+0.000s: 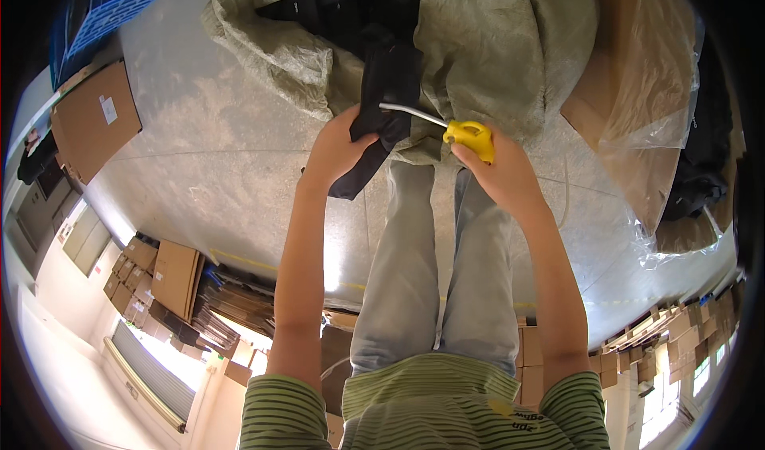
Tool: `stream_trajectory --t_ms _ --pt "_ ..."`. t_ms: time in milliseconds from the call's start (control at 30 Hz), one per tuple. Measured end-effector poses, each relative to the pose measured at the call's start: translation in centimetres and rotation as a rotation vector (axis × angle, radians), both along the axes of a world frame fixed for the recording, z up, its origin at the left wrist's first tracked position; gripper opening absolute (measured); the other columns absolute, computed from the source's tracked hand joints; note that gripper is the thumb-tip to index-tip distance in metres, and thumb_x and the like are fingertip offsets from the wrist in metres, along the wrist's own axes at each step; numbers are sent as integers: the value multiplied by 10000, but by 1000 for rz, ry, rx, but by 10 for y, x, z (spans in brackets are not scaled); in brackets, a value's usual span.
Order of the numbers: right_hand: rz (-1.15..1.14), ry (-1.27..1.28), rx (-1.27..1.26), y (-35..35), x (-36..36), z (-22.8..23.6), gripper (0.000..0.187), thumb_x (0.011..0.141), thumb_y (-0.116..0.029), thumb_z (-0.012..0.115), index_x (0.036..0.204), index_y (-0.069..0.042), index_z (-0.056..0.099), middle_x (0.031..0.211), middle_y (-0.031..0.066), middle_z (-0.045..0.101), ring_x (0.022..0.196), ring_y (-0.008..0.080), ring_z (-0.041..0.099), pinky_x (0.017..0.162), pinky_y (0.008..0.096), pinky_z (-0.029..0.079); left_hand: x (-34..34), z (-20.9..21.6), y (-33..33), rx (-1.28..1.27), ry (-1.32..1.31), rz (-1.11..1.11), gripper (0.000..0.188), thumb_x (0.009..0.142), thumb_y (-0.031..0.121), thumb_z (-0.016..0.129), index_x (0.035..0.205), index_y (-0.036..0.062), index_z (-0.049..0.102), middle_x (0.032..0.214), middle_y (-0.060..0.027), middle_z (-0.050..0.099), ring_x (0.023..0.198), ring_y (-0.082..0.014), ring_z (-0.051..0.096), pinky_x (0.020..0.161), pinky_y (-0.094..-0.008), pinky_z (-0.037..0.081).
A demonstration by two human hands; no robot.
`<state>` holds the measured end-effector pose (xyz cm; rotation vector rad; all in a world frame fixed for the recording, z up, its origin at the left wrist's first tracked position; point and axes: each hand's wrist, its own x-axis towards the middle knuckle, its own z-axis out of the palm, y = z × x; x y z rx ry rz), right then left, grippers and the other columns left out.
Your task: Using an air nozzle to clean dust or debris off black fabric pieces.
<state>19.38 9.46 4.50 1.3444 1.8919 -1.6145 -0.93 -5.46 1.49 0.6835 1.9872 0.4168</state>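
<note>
My left hand point(339, 151) is closed round the edge of a folded black cloth garment point(394, 75), whose lower end hangs below the fingers. The garment's exact kind cannot be made out. In my right hand point(502, 167) is a yellow-handled air blow gun point(470, 139), its thin bent metal nozzle pointing left. The nozzle's tip lies over or against the black cloth; contact is hard to tell. More black cloth point(351, 11) lies in the mouth of a large pale green woven sack point(502, 43) in front of me.
A brown carton point(97, 119) stands at the left, near a blue plastic crate point(119, 7). To the right, clear plastic film point(649, 107) covers cardboard, with black bundles point(701, 163) beside it. Stacked cartons point(171, 279) show near the lower left rim. Concrete floor point(215, 163) surrounds the sack.
</note>
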Motion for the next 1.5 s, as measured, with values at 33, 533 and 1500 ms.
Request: stream_trajectory --t_ms 33,533,1500 --pt "1 4 -3 0 -4 2 477 808 -392 610 1067 1 536 747 107 605 663 218 590 612 292 448 -1 -3 0 -5 50 -16 450 729 120 663 1148 37 522 992 -174 619 945 -341 575 805 -366 447" --pt "-17 -52 -610 1 5 -6 373 818 -376 617 954 -36 544 569 -14 473 458 67 443 434 232 358 -12 -15 -31 241 -639 1027 474 871 340 569 1144 -43 505 984 -140 630 845 -197 634 752 -284 513" --pt "-141 -167 -273 5 56 -31 384 845 -394 579 918 -17 563 662 19 532 557 93 511 506 227 399 -4 68 64 208 249 325 339 748 187 699 998 -17 595 901 -145 654 823 -242 640 711 -313 499"
